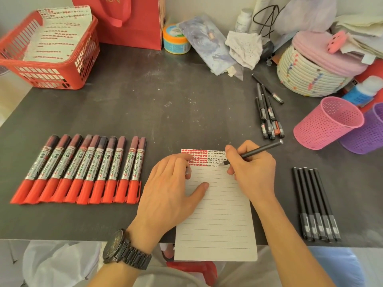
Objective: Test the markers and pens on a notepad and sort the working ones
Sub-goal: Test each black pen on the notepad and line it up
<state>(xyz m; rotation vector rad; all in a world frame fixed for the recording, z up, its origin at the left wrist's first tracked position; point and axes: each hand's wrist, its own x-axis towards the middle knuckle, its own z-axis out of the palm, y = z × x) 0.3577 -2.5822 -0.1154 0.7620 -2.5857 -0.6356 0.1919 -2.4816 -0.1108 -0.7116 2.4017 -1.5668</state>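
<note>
Right now the step in hand looks like a scribble test. The right hand (251,168) pinches a slim black pen (257,152) between thumb and curled fingers. Its tip sits at the right edge of the white lined notepad (217,214), just below the block of small black test marks (216,157), which lies beside the block of red test marks (196,158). The left hand (172,189) lies flat, fingers straight, pressing the pad's upper left part against the dark grey table (145,104). That pressure matters because the pad's lower end overhangs the table edge and could tip or slide under the stroke. To do this well, I would judge that the tip should land on bare paper rather than over old marks, so a faint line cannot be mistaken for a good one. A short, light, steady stroke probably shows ink flow best. Sorting needs care: a loose cluster of black pens (268,114) lies above the pad and a neat row of five black pens (315,204) lies to its right. Which group holds the tested ones cannot be told. The red-and-silver permanent markers (83,170) lie side by side at the left. A pink perforated plastic cup (327,123) and a purple perforated cup (366,133) lie tipped at the right, likely as bins.
</note>
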